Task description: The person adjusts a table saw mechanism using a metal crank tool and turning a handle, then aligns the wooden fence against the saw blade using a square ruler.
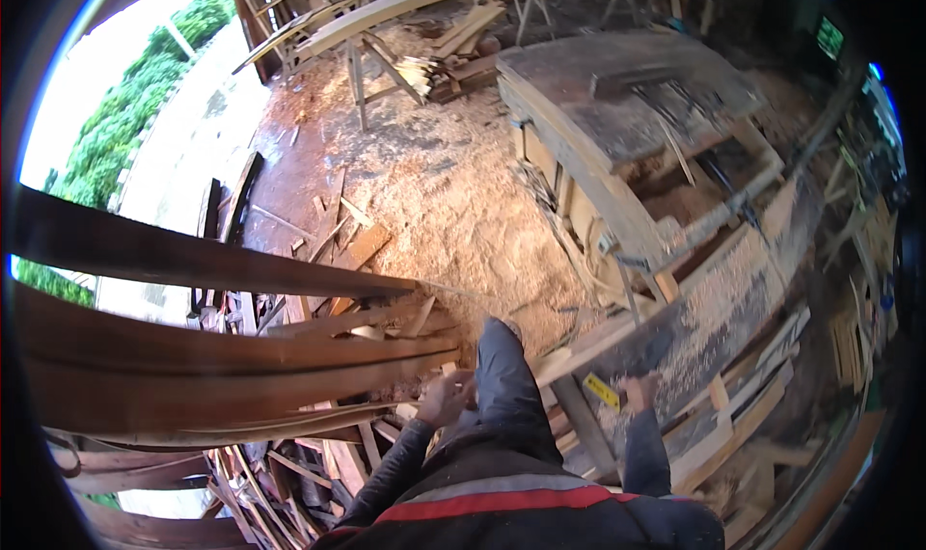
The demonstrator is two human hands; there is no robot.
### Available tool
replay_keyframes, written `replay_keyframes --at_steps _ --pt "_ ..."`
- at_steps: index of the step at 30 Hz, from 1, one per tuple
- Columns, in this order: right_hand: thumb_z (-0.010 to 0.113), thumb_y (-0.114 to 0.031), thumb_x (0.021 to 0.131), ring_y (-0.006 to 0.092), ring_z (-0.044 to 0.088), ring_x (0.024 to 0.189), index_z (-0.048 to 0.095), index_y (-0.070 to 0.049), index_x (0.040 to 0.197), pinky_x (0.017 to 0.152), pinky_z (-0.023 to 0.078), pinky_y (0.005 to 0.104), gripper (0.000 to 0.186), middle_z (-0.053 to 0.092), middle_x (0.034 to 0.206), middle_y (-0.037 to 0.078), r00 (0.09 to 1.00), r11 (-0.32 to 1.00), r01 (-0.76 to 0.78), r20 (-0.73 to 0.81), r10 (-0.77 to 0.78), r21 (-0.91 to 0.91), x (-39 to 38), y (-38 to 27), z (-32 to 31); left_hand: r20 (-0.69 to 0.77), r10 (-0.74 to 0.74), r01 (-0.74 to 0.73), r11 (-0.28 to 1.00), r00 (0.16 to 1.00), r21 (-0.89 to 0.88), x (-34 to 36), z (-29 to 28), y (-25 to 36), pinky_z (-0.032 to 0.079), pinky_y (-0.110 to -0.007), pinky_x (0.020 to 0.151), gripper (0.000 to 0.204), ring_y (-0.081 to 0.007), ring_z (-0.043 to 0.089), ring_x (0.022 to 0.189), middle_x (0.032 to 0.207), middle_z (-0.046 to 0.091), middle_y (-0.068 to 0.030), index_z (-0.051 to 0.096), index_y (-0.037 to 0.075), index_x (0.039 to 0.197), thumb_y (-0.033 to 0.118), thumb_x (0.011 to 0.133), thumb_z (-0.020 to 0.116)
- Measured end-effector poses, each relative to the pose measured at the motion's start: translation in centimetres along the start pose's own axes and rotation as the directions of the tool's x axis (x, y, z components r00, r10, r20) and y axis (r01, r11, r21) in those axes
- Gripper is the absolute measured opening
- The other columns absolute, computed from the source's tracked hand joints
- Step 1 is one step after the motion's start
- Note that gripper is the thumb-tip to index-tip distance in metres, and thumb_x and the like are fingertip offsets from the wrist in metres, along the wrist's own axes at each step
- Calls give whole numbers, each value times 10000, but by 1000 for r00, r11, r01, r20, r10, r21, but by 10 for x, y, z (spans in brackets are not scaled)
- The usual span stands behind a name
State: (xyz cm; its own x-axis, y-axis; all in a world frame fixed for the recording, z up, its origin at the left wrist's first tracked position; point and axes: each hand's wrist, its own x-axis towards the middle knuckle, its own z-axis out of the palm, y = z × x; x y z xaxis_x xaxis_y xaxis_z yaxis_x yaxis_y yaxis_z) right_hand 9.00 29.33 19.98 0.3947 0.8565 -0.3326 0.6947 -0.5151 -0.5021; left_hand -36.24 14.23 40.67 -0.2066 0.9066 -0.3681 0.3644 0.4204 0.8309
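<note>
My left hand is low in the middle, beside my raised dark-trousered leg and near the ends of long brown boards that reach in from the left. Its fingers are blurred, and whether it touches a board cannot be made out. My right hand is at the near end of the sawdust-strewn workbench. Just left of its fingers is a small yellow rectangular object with dark markings. The fingers are small and smeared, so I cannot tell whether they grip it.
Wood shavings cover the floor ahead. A large machine table with a wooden frame stands at the far right. Scrap wood lies left of the shavings, and a long beam rests on trestles at the back. More planks are stacked at the right.
</note>
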Motion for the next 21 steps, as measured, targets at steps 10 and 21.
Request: replay_keyframes --at_steps 10,21 --pt "841 -306 647 400 504 1204 342 45 1378 1062 379 489 953 509 1308 287 891 963 -246 364 270 -111 40 21 -1 29 323 -300 905 946 -302 341 -11 241 507 -320 911 360 -191 638 1071 1142 670 -136 547 -27 1264 209 992 572" --pt "817 -207 612 406 467 1261 600 0 1198 1091 358 454 659 571 1253 241 949 919 -264 90 301 -292 39 -1 -25 31 55 -54 998 998 -11 638 6 98 532 -417 848 342 -380 666 999 1082 665 -260 591 -13 1188 171 901 613"
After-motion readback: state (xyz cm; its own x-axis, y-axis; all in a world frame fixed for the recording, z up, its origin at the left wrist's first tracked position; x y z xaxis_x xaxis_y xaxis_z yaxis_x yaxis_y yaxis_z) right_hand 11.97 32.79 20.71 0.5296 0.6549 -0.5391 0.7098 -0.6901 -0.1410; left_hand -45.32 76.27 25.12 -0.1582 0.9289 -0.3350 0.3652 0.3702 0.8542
